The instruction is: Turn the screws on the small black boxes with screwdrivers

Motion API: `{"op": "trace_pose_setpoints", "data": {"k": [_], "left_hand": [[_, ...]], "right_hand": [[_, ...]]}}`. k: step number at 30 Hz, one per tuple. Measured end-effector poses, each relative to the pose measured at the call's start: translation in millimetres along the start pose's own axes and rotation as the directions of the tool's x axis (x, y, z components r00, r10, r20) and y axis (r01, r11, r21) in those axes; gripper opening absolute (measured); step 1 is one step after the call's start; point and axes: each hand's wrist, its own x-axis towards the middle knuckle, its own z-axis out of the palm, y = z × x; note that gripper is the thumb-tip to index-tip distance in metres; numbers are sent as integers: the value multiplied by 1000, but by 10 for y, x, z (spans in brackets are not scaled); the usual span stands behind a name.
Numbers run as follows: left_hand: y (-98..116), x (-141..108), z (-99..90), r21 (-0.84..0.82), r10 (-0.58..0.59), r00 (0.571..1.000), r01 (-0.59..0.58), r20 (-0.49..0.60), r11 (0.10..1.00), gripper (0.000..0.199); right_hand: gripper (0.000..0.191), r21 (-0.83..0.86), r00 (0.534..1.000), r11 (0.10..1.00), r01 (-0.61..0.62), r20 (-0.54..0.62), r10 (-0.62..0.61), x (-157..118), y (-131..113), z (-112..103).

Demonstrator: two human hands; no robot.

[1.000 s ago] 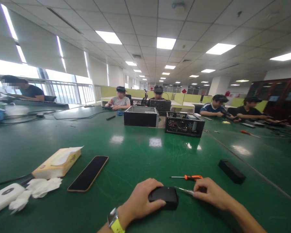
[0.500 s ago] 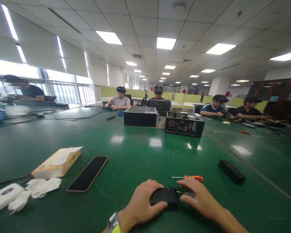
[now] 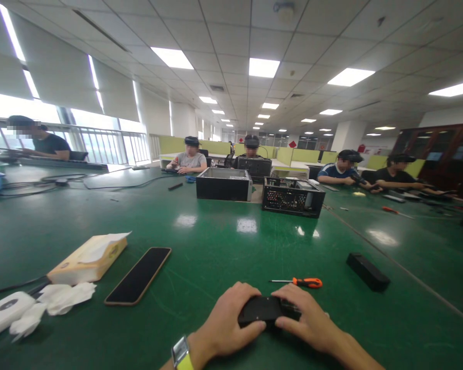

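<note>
A small black rectangular box (image 3: 260, 311) rests low in the middle, held between both of my hands. My left hand (image 3: 231, 318) wraps its left end, thumb along the near side and fingers over the far side. My right hand (image 3: 306, 314) closes around the right end in the same way. A dark part (image 3: 291, 310) shows at that end, under my right fingers, and is mostly hidden. Just beyond my right hand lies a screwdriver (image 3: 309, 282) with an orange and black handle, its shaft pointing left. No hand touches it.
A second long black box (image 3: 368, 272) lies to the right on the green table (image 3: 200, 241). To the left are a phone (image 3: 139, 276), a tissue pack (image 3: 88, 259) and crumpled tissues (image 3: 65, 298). Two metal cases (image 3: 224, 189) stand farther back; several people sit around.
My right hand has moved left and closed onto the right end of the black box. Its fingers were apart from the box, around a thin part sticking out there. My left hand keeps its hold.
</note>
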Motion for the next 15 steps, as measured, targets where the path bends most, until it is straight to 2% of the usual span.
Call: {"op": "trace_pose_setpoints", "data": {"k": [5, 11, 15], "left_hand": [[-7, 3, 13, -42, -22, 1000, 22, 4, 999, 38], [5, 21, -2, -150, 72, 997, -73, -8, 986, 43], [-16, 16, -18, -158, 69, 998, -70, -7, 985, 41]], "right_hand": [[37, 18, 999, 1000, -7, -43, 8, -17, -13, -1], [32, -9, 999, 1000, -28, -32, 28, -30, -26, -26], [33, -5, 997, 998, -63, -38, 63, -26, -51, -39]]}}
